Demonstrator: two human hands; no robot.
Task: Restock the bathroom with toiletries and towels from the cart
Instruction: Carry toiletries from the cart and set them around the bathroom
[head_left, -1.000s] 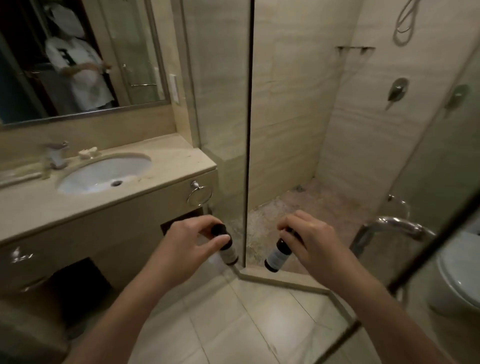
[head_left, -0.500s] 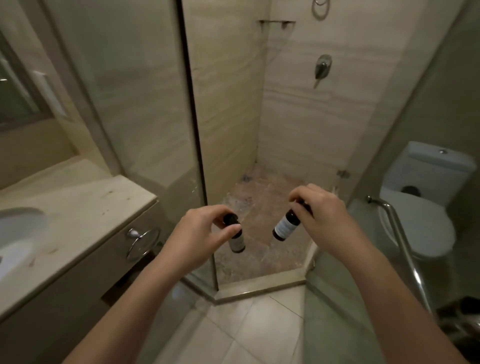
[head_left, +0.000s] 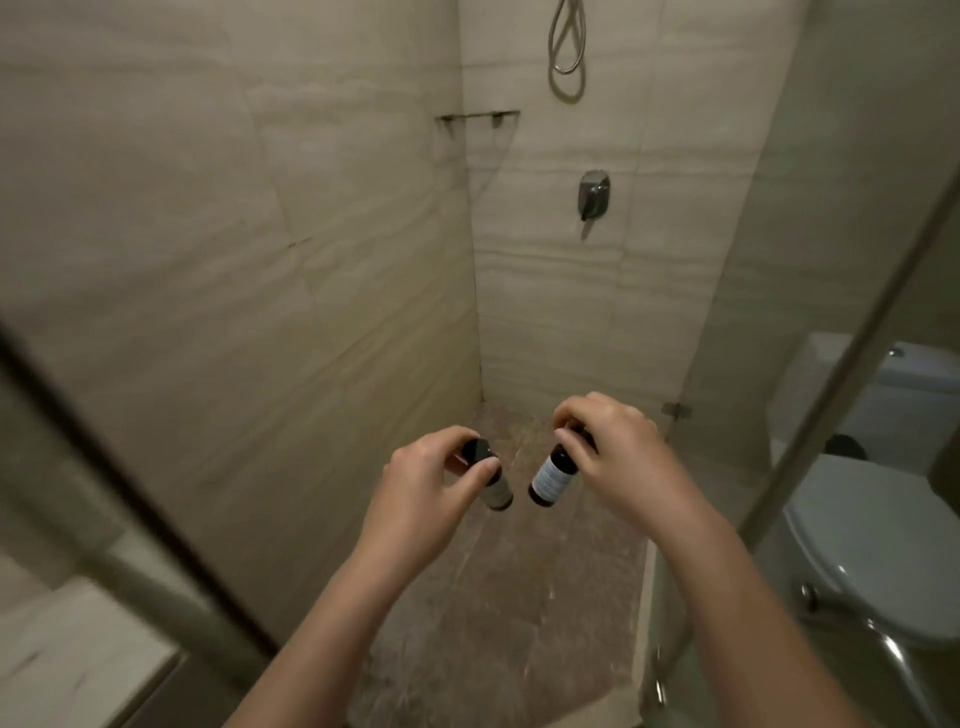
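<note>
My left hand (head_left: 426, 488) pinches a small dark toiletry bottle (head_left: 493, 483) by its black cap, and the bottle hangs down. My right hand (head_left: 618, 462) pinches a second small dark bottle with a white label (head_left: 551, 477) by its top; this one tilts down to the left. Both bottles are held side by side over the shower floor (head_left: 519, 623), a short gap between them. A glass corner shelf (head_left: 478, 117) is fixed high in the shower's corner, far above my hands.
Beige tiled walls enclose the shower stall. A shower valve (head_left: 593, 195) and a hose (head_left: 567, 47) hang on the back wall. A glass panel with a metal edge (head_left: 831, 364) stands at right, a toilet (head_left: 872, 530) behind it. A glass door edge (head_left: 130, 499) crosses the lower left.
The view has swung right from the sink and forward into the shower stall. Both hands keep holding their bottles in the same pose, carried toward the stall.
</note>
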